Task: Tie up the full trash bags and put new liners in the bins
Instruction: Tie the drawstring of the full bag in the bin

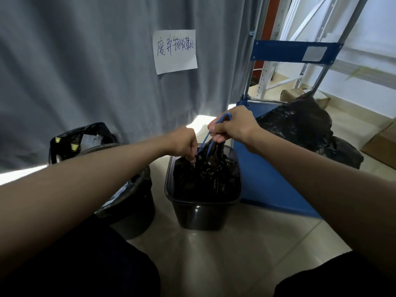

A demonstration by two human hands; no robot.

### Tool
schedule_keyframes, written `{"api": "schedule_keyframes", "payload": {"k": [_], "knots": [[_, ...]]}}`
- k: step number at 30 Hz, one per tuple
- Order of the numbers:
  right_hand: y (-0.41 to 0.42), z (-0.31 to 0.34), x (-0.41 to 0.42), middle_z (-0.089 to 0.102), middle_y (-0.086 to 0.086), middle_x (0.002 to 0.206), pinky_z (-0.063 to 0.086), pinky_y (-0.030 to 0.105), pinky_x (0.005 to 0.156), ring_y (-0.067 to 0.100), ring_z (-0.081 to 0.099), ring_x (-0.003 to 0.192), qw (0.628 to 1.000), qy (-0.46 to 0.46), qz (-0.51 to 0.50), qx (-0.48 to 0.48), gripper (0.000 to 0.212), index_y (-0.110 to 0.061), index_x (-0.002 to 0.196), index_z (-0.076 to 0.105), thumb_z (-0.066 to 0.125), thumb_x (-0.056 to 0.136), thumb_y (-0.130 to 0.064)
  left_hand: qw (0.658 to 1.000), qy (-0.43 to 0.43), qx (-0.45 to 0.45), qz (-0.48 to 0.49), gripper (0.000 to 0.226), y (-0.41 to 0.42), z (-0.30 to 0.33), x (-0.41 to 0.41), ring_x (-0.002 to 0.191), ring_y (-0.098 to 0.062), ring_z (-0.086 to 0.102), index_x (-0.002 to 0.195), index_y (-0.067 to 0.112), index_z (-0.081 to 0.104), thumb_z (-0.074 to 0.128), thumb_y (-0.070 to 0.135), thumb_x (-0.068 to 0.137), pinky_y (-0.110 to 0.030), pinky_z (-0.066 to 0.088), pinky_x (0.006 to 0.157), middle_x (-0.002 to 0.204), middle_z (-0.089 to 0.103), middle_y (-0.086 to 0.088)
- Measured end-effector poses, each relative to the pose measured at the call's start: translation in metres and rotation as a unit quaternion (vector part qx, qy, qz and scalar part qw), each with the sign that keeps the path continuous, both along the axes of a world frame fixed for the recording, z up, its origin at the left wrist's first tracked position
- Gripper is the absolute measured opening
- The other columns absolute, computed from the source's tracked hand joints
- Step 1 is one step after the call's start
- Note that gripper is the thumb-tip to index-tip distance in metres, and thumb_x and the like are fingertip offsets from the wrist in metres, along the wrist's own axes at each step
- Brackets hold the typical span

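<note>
A full black trash bag sits inside a dark rectangular bin on the floor in front of me. Its blue drawstring rises from the gathered mouth. My right hand grips the loop of the drawstring and holds it up above the bag. My left hand pinches the bunched neck of the bag at the bin's top. A second round black bin with a black liner stands to the left, partly hidden by my left forearm.
A blue hand cart stands right of the bin and carries a filled black bag. A grey curtain with a paper note hangs behind. Cardboard boxes lie at the right. My knees fill the lower corners.
</note>
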State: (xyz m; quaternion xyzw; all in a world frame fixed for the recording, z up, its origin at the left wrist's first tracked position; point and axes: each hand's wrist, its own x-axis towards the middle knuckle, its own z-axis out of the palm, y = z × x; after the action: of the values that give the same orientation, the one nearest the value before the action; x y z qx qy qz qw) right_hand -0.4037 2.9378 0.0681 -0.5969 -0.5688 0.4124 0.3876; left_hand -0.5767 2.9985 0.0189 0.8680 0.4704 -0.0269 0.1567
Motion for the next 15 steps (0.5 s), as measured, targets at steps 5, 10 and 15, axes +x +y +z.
{"api": "schedule_keyframes", "payload": {"k": [5,10,15], "knots": [[0.0,0.008,0.005,0.065,0.024,0.075,0.06,0.037,0.07,0.023,0.062,0.058,0.998,0.027,-0.013,0.055,0.008,0.017,0.09,0.068,0.066,0.084,0.011,0.999,0.02,-0.03,0.002,0.014,-0.001,-0.005,0.012,0.05,-0.002,0.055,0.06,0.017,0.072,0.085,0.019,0.064,-0.023,0.049,0.063,0.052,0.063,0.007],[0.004,0.005,0.009,0.065,0.02,0.072,0.061,0.034,0.067,0.026,0.063,0.06,0.996,0.038,-0.018,0.081,0.006,0.011,0.088,0.069,0.067,0.084,0.007,0.996,0.032,-0.078,0.008,0.015,-0.002,0.007,0.019,0.052,-0.012,0.054,0.068,0.015,0.073,0.087,0.017,0.064,-0.024,0.045,0.06,0.069,0.07,-0.005],[0.007,0.003,0.005,0.066,0.022,0.076,0.059,0.033,0.071,0.025,0.062,0.061,0.993,0.091,-0.025,0.071,0.012,0.01,0.094,0.07,0.069,0.082,0.007,0.981,-0.162,-0.106,-0.012,0.019,0.0,0.041,0.013,0.056,-0.005,0.048,0.057,0.033,0.072,0.09,0.029,0.062,-0.018,0.039,0.054,0.066,0.066,0.003]]}}
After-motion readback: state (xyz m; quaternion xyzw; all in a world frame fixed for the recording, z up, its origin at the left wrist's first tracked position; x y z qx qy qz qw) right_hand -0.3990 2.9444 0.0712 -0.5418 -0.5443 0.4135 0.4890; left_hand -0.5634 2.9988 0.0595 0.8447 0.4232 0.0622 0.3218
